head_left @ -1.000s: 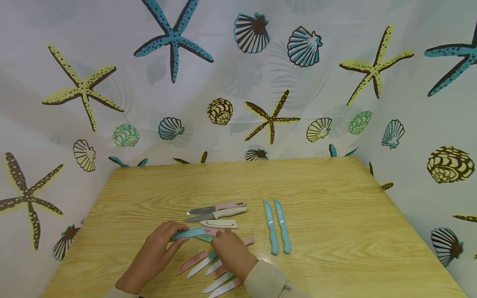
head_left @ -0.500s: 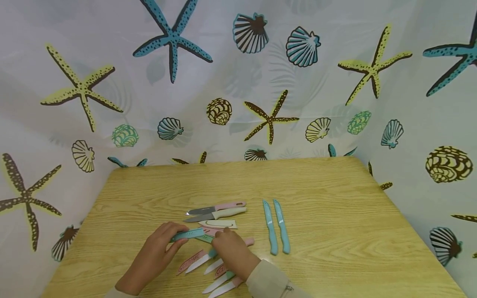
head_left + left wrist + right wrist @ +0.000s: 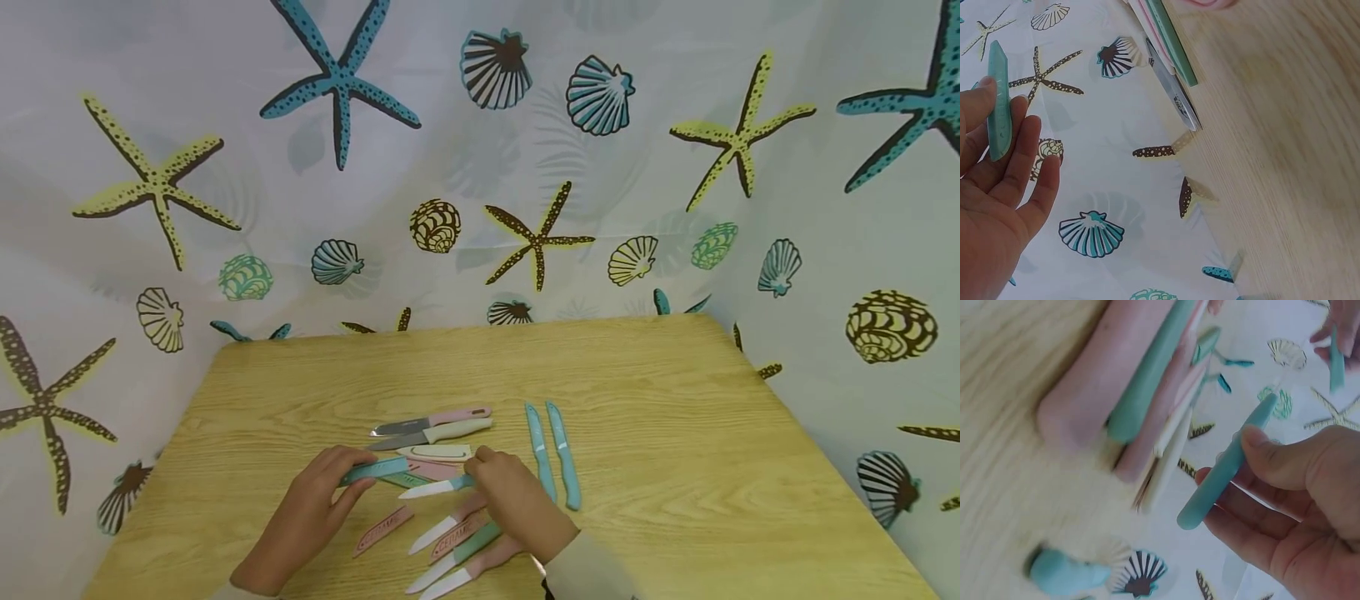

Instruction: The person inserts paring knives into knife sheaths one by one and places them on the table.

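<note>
Between thumb and fingers, my left hand (image 3: 310, 508) pinches a light-blue blade cover (image 3: 381, 469), which the left wrist view shows too (image 3: 999, 103). My right hand (image 3: 517, 500) grips the blue handle (image 3: 1222, 472) of a knife whose white blade (image 3: 431, 489) points left toward the cover, apart from it. Under these, a cream cover (image 3: 437, 452), a pink cover (image 3: 438, 471) and a green cover (image 3: 405, 480) lie close together. Nearer the front are pink-handled and green-handled knives (image 3: 480, 543) with white blades, partly behind my right hand.
Two blue knives (image 3: 561, 454) in covers lie to the right. Behind the covers are a pink-handled knife (image 3: 459, 415) and a cream-handled knife (image 3: 457, 429). Red covers (image 3: 382, 532) lie at the front on the wooden table (image 3: 660, 400). A patterned cloth (image 3: 480, 167) surrounds it.
My right hand has lifted the blue-handled knife off the front group and moved it up and right. My left hand still pinches the blue cover. The view has shifted slightly.
</note>
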`<state>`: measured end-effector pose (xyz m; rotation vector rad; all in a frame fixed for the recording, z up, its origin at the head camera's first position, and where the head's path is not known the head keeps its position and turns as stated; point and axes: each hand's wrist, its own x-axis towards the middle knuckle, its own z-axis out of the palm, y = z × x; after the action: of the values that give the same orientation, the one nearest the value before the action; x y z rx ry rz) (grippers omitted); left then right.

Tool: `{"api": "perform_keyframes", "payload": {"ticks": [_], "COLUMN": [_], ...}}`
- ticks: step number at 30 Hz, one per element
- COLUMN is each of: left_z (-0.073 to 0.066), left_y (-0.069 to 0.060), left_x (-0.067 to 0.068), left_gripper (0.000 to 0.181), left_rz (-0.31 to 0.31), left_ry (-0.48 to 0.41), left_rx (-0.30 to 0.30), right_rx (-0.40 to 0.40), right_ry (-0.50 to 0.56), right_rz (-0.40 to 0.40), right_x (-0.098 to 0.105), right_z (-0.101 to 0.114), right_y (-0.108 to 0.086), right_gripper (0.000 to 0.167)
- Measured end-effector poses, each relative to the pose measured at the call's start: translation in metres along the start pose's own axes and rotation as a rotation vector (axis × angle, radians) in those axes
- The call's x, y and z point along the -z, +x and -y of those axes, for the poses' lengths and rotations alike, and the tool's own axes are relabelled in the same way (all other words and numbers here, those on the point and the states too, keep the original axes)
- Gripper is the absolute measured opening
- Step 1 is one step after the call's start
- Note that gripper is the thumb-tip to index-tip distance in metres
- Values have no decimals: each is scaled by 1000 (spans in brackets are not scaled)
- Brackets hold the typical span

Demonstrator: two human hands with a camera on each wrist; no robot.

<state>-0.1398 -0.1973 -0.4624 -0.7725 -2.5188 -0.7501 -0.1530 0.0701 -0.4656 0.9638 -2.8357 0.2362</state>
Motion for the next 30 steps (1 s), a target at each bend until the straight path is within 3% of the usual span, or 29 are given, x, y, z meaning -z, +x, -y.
{"api": "perform_keyframes", "payload": {"ticks": [10, 20, 30], "left_z": [-2, -3, -3], "left_y": [2, 1, 3], "left_x": [-3, -3, -3], "left_gripper": [30, 33, 34], "left_rz": [-11, -33, -28], "left_ry": [-13, -12, -13], "left_rx": [-2, -16, -34], "right_rx": [-93, -56, -51], "right_ry": [134, 122, 112], "right_rz": [-118, -237, -222], "right_x": [16, 19, 22], "right_z": [-20, -13, -7], "right_y": [-23, -21, -18], "right_gripper": [20, 21, 23]}}
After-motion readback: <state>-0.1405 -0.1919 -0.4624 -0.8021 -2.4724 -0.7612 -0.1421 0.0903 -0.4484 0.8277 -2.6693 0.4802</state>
